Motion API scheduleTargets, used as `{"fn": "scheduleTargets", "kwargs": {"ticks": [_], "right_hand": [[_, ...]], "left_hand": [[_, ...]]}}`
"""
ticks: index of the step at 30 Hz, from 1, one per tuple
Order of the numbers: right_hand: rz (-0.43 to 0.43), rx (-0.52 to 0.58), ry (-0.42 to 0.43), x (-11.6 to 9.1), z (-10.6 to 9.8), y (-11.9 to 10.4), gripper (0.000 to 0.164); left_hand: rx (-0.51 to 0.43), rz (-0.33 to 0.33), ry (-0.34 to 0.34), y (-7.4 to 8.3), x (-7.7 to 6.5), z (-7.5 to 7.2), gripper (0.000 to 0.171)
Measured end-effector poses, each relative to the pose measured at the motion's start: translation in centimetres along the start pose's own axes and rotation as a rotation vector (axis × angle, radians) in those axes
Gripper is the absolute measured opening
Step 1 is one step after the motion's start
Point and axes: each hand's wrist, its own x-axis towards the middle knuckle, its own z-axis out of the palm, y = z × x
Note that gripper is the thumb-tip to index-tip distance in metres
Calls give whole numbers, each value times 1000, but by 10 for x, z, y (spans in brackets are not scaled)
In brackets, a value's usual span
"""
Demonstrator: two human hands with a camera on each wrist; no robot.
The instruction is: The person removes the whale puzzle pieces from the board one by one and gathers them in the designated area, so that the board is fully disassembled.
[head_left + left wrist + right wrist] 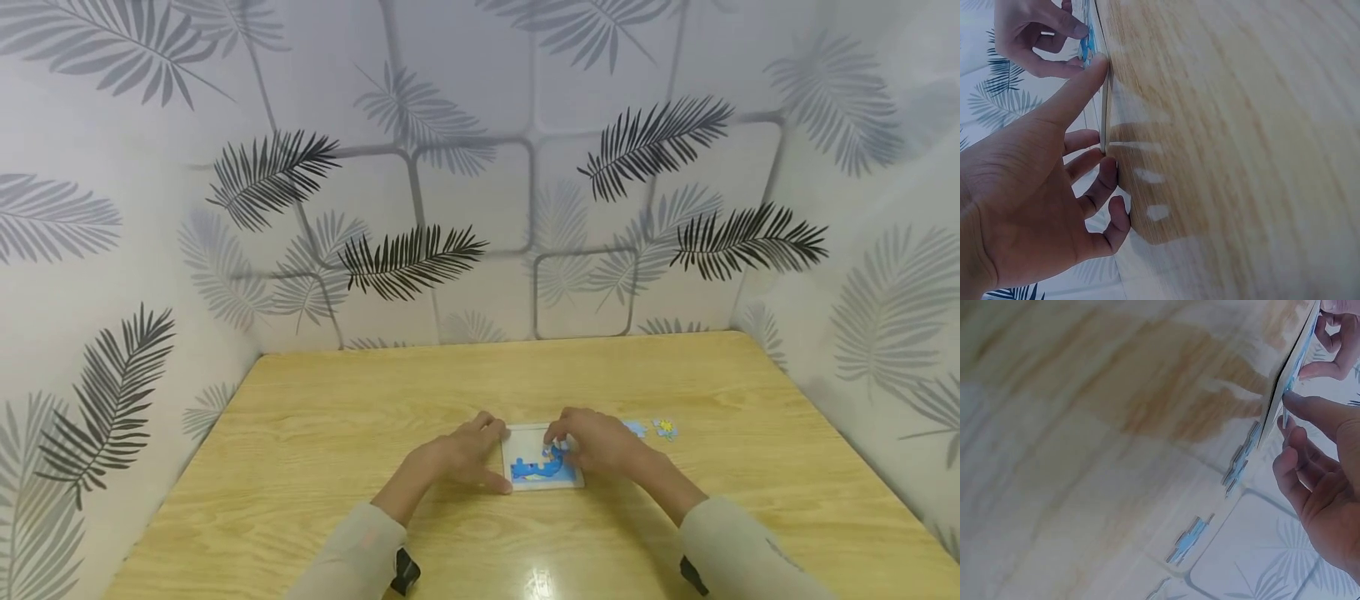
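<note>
A small jigsaw puzzle board (523,442) with a pale rim lies flat on the table. Blue picture pieces (528,471) fill its near part, while its upper left shows bare backing. My left hand (468,454) holds the board's left side, thumb at the near corner and fingertips along the far part of that edge. Over the board's right side, my right hand (603,443) pinches a light blue puzzle piece (1285,417) between thumb and fingers. That piece stands tilted on edge at the board; its picture is mostly hidden by the fingers.
To the right of the board lie loose puzzle pieces, one with a yellow flower (665,428) and a light blue one (636,428) partly behind my right hand. The wooden table (360,392) meets a leaf-patterned wall (480,300) at the back.
</note>
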Motion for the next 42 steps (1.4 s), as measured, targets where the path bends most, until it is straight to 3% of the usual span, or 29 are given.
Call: {"fn": "scheduleTargets", "kwargs": {"ticks": [8,14,23,31,42], "right_hand": [[9,15,63,-10,-7,10,29],[-33,66,103,-27,-16,25,27],[-23,99,138,-50,-30,49,27],[45,82,163,-74,-37,70,23],[77,93,155,-104,-41,94,21]], "left_hand": [[-8,7,18,-2,-1,2,81],[-14,18,15,-3,0,4,81],[-33,21,4,1,-6,-1,82],[-18,29,6,4,-8,-4,80],[-24,31,-5,8,-12,-9,83]]}}
